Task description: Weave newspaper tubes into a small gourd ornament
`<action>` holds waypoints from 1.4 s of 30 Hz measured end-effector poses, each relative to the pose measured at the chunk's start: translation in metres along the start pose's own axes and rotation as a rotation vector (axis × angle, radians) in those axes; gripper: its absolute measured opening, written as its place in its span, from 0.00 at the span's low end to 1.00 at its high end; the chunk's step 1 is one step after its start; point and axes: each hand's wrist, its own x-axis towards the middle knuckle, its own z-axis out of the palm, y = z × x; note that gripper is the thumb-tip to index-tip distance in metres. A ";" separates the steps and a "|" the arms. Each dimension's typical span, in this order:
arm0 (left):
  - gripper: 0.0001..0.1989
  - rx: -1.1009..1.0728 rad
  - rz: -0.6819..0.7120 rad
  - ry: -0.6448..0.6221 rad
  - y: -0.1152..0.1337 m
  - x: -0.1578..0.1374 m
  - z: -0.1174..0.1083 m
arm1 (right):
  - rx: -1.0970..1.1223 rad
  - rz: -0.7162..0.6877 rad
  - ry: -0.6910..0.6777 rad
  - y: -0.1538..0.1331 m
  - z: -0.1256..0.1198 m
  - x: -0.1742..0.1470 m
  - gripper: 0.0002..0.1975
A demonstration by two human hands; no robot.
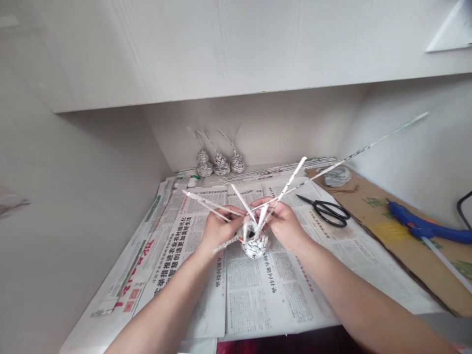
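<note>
A small round weave of rolled newspaper [255, 246] is between my two hands, above the newspaper-covered table. Several white paper tubes stick up and outward from its open top. My left hand [223, 227] is closed on the left side of the weave, its thumb by the opening. On the right, my right hand [284, 222] pinches a long paper tube [363, 149] that runs far out to the upper right. Some of the fingertips are hidden behind the tubes.
Three gourd-shaped paper weaves [221, 164] stand at the back wall, beside a bundle of long paper tubes [275, 171]. Black scissors [330, 212] lie on newspaper [250, 300]. A blue glue gun [424, 223] rests on cardboard [387, 246]. An overhanging white panel [239, 54] crosses above.
</note>
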 end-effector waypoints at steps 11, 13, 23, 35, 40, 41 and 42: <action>0.08 0.133 0.065 0.094 -0.004 -0.001 0.002 | 0.040 0.044 -0.058 -0.001 0.002 -0.003 0.10; 0.08 0.121 0.054 0.061 -0.005 0.001 0.001 | 0.006 0.040 -0.028 -0.002 0.003 -0.004 0.09; 0.11 -0.120 0.015 0.060 -0.019 0.005 0.003 | -0.124 -0.016 0.039 0.001 0.005 -0.005 0.08; 0.11 0.104 -0.044 -0.004 0.002 -0.001 0.000 | -0.086 0.033 0.074 -0.001 0.003 -0.003 0.12; 0.11 0.029 -0.015 0.096 -0.004 0.000 0.001 | -0.149 0.098 0.106 0.001 -0.011 0.004 0.15; 0.11 0.010 -0.009 0.096 -0.005 0.000 0.002 | -0.182 0.078 0.089 0.001 -0.013 0.004 0.14; 0.11 0.003 -0.007 0.088 -0.005 0.000 0.002 | -0.202 0.047 0.072 0.001 -0.013 0.004 0.14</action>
